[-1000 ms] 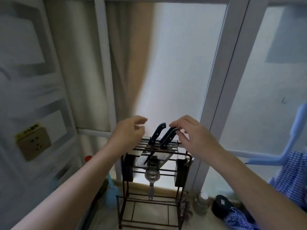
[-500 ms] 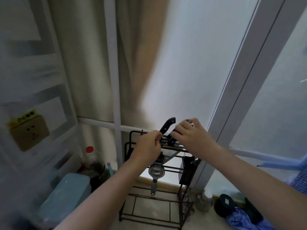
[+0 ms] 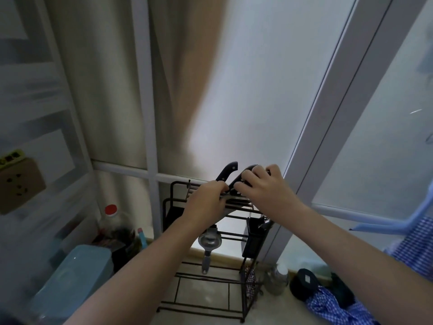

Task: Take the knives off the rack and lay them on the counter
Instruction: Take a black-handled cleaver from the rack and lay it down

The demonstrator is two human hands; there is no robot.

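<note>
A dark wire rack [image 3: 169, 208] stands on the floor below a frosted window. Two black knife handles stick up from its top. My left hand [image 3: 206, 205] is closed at the base of the left knife handle [image 3: 227, 171]. The fingers of my right hand [image 3: 269, 191] curl over the right knife handle [image 3: 244, 173], covering most of it. Both blades are hidden behind my hands and the rack's top bars.
A metal strainer [image 3: 209, 240] hangs in the rack's middle, and a black utensil holder [image 3: 254, 238] is clipped to its right side. A light blue bin [image 3: 77, 273] and red-capped bottle [image 3: 110, 213] stand left; a jar [image 3: 278, 277] and blue checked cloth [image 3: 328, 303] lie right.
Both hands moved from hovering above the rack down onto the knife handles and closed on them. The view has come closer and tilted down toward the rack.
</note>
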